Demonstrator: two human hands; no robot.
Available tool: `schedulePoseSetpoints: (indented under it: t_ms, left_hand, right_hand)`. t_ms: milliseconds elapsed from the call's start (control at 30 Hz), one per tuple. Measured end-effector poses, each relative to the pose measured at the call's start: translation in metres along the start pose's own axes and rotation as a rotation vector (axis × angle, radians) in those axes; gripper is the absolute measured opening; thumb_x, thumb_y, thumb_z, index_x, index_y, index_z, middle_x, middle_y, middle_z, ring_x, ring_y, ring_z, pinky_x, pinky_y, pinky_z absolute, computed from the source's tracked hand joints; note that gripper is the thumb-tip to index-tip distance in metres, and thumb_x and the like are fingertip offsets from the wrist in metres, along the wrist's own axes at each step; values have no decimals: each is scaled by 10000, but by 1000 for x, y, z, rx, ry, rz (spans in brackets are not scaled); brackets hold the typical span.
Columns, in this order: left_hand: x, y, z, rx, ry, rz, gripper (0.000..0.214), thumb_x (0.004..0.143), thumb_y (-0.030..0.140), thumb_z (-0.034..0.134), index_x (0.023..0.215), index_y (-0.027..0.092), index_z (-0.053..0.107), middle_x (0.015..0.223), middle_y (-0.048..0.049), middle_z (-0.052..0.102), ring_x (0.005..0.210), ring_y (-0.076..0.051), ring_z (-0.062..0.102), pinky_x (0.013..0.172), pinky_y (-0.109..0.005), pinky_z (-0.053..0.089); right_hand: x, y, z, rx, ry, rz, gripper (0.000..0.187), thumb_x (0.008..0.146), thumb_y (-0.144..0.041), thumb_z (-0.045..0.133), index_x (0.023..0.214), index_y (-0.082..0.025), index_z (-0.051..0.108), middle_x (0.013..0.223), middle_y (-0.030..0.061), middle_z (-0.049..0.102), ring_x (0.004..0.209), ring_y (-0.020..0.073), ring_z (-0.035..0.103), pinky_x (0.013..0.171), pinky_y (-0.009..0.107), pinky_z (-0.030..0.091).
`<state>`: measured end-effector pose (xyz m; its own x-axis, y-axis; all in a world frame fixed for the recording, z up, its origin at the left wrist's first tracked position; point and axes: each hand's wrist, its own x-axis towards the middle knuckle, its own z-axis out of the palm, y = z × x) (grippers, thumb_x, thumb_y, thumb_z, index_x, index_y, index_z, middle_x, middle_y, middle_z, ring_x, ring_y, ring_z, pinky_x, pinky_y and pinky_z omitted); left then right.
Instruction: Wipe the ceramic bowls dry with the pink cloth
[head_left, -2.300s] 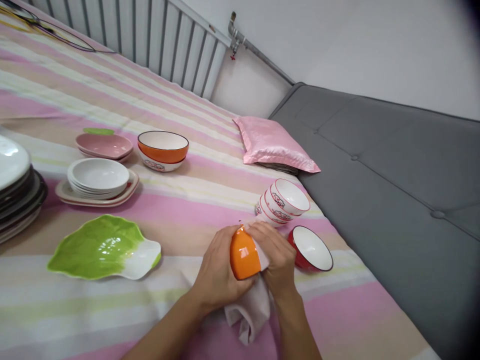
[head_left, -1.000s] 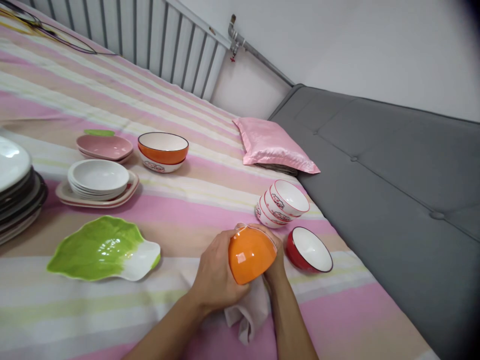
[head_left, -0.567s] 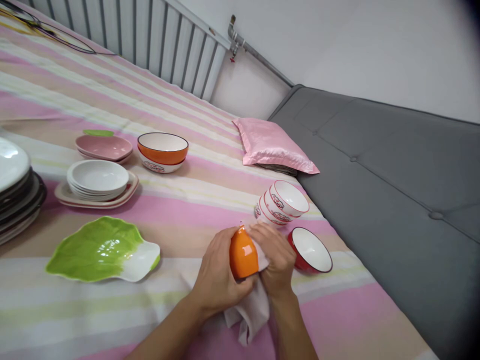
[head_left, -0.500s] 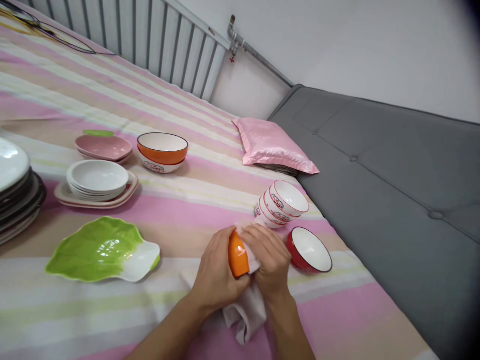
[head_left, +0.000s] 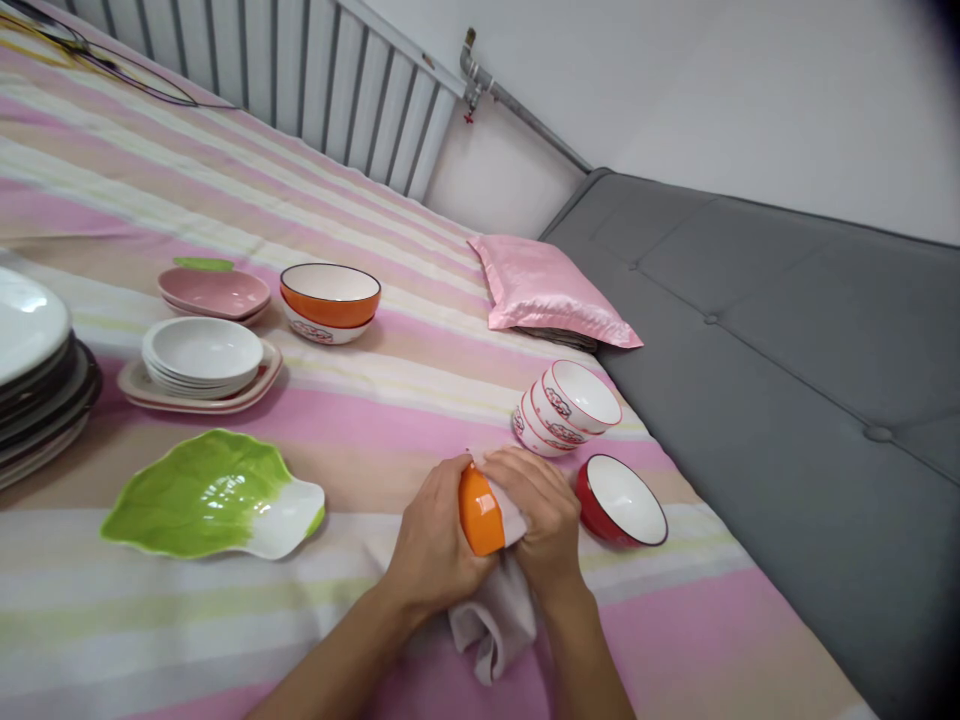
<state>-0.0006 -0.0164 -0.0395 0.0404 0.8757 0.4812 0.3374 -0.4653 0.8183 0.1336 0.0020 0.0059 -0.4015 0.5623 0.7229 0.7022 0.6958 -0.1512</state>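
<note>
Gripping an orange bowl (head_left: 480,511) between left hand (head_left: 433,540) and right hand (head_left: 538,512), with pale cloth (head_left: 496,622) under the right fingers.

Wrapping left fingers around the bowl's left side; curling right fingers over the cloth, pressing it to the bowl. Possibly risking a slip between the palms, from smooth glaze or a slack left hold; perhaps risking a snag on loose cloth trailing below the fingers. Farther out, maybe courting a knock if swinging the right knuckles wide: red bowl (head_left: 624,502) just right, stacked white bowls (head_left: 564,412) just beyond.
</note>
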Motion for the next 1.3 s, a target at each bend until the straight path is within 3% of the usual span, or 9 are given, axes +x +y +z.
schedulePoseSetpoints:
  t_ms: [300,533,667,1000,1133,1300]
  left_hand:
    - [1,0,1,3,-25,7,646,590,139,585,1200,188,376,1153,-93,554,1032,-230,552,915,-400,451]
    - [0,1,-2,17,-51,-9,635,599,170,602,1190,192,373,1134,-97,557,1005,-241,559,866,-405,469]
    - [1,3,-2,19,-54,-4,632,596,170,601,1183,202,369,1116,-93,559,984,-243,566,848,-409,474]
    - [2,4,-4,10,-69,-18,653,581,176,605,1189,207,370,1144,-97,557,1014,-260,560,862,-429,467]
    - [2,4,-5,5,-64,-1,671,573,164,592,1202,206,361,1175,-98,547,1042,-261,551,891,-433,458]
    - [-1,4,-4,-13,-54,9,731,543,127,578,1229,194,336,1189,-105,519,1064,-256,533,922,-431,450]
  right_hand:
    - [-4,11,-1,251,21,208,250,834,-123,543,988,-219,715,995,55,717,981,208,650,885,360,491]
    - [-13,29,7,636,37,476,338,714,-79,565,982,-221,712,1011,58,720,959,221,668,865,345,523]
    - [-16,35,12,783,54,585,283,707,-130,594,953,-208,711,956,69,737,896,238,695,810,348,556]
    - [-23,45,29,761,64,678,183,755,-197,605,903,-156,704,869,109,747,728,249,720,623,331,601]
    - [-21,43,31,767,74,603,180,768,-163,581,908,-173,693,889,94,747,781,247,721,659,332,605]
    - [-16,31,12,581,83,502,253,785,-138,525,984,-169,678,960,98,735,862,233,706,755,349,586]
